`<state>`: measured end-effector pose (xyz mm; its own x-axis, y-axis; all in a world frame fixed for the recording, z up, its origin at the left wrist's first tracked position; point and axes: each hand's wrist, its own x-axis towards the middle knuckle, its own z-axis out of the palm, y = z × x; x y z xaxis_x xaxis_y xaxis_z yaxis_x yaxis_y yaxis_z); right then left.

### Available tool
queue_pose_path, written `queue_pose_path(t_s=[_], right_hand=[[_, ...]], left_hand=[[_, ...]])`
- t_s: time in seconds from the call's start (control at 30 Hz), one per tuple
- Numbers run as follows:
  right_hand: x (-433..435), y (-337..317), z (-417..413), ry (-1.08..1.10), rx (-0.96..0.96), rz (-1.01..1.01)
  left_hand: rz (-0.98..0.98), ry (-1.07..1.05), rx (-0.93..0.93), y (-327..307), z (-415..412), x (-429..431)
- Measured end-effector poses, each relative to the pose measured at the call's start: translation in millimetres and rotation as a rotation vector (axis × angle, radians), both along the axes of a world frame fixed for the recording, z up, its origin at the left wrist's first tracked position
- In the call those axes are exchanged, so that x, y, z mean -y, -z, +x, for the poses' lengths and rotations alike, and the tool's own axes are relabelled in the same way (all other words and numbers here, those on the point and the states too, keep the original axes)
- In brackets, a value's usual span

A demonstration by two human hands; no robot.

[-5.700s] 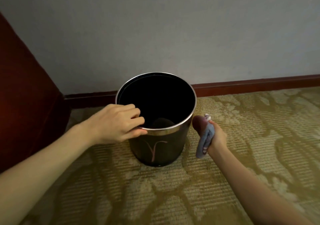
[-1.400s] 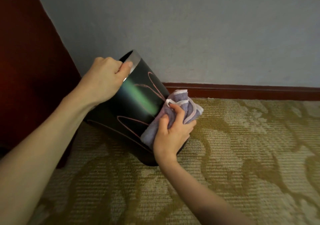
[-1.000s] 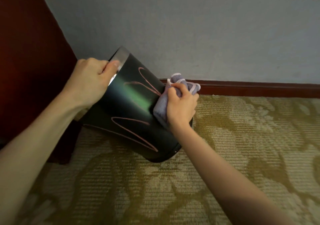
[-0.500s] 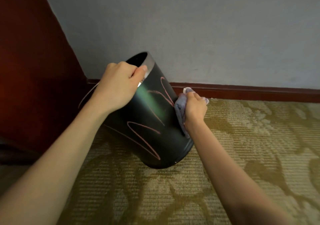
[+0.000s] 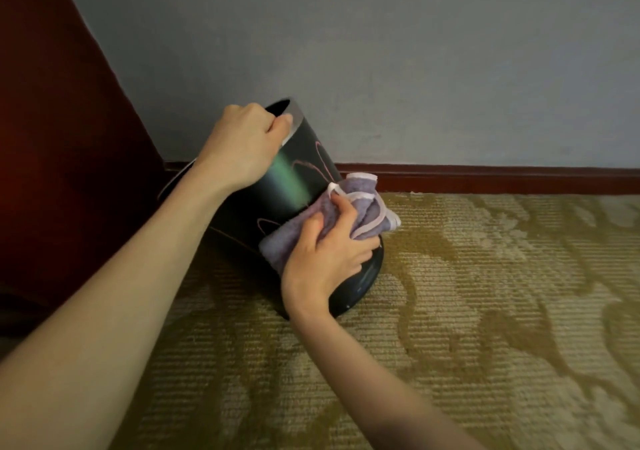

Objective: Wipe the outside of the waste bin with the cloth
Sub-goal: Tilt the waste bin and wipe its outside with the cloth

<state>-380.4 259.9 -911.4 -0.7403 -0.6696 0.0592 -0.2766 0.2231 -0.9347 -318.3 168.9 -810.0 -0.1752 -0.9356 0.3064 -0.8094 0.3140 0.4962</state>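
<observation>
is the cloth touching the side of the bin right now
Touching. The head view shows the right hand pressing the purple cloth against the waste bin on its dark side wall, with no gap visible between them.

1. The waste bin point(image 5: 294, 186) has a smooth, glossy black wall that throws back a green sheen.
2. Its rim band point(image 5: 296, 113) looks like brushed silvery metal.
3. The cloth point(image 5: 363, 207) is soft lilac terry, fuzzy and matt, with a smoother pale pink edging point(image 5: 360, 175).
4. The carpet point(image 5: 485, 293) is matt and rough, ribbed in fine rows of pile.
5. The wall point(image 5: 415, 68) is matt and faintly grainy.
6. The skirting board point(image 5: 485, 179) looks like dark varnished wood with a dull shine.
</observation>
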Motion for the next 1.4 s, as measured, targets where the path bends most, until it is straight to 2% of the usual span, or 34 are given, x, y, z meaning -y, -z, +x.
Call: queue_pose_path(t_s=[0.17,0.37,0.53,0.7,0.87,1.07,1.23,1.4], right_hand=[[22,-12,-20,-0.004,-0.023,0.016],[61,-34,-45,-0.198,-0.047,0.112],[102,-38,-54,-0.362,0.091,0.222],[138,-17,-62,-0.384,0.167,0.306],[105,-34,-54,-0.287,0.194,0.223],[57,-37,-32,-0.093,0.066,0.054],[24,-26,-4,-0.041,-0.023,-0.07],[15,-22,0,-0.025,-0.053,-0.121]], left_hand=[[-0.024,0.017,0.017,3,7,-3],[-0.063,0.039,0.016,6,24,-5],[-0.081,0.056,-0.015,11,35,-14],[-0.093,0.046,-0.03,12,38,-15],[-0.109,0.04,0.0,11,34,-18],[-0.086,0.017,0.048,6,21,-13],[-0.066,0.009,0.047,3,14,-13],[-0.127,0.028,0.021,6,12,-21]])
